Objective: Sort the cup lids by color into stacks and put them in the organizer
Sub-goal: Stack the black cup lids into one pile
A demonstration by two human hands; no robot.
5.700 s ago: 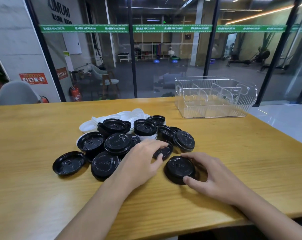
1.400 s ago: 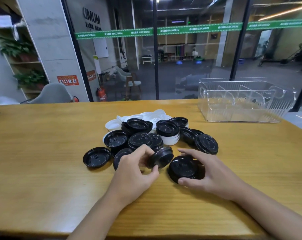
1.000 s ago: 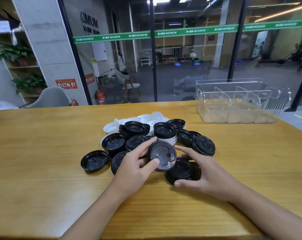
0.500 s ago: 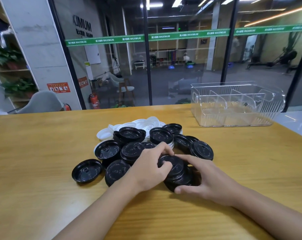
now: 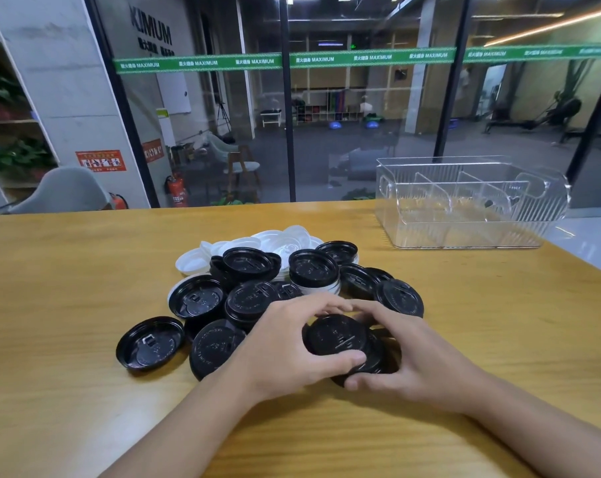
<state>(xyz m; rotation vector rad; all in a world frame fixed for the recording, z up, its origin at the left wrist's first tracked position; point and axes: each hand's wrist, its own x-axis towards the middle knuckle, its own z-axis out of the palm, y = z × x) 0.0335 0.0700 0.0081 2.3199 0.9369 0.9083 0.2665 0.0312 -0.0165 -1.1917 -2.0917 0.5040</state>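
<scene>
Cups the black lid stack (image 5: 340, 336) between left hand (image 5: 285, 346) and right hand (image 5: 406, 357), fingers curled round its rim, on the counter (image 5: 68, 288) just before the loose pile (image 5: 250, 267); places the clear organizer (image 5: 464, 232) well beyond, rightward, nearer the right hand

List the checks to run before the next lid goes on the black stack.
1. Stack one colour: ok, the stack shows only black lids.
2. Stack held: ok, left grip and right grip curl round it.
3. Top lid seated flat: cannot tell, fingers hide its rim.
4. Organizer free: ok, the organizer shows no lids inside.
5. White lids sorted: not ok, the white lids lie in the pile behind loose black lids.
</scene>
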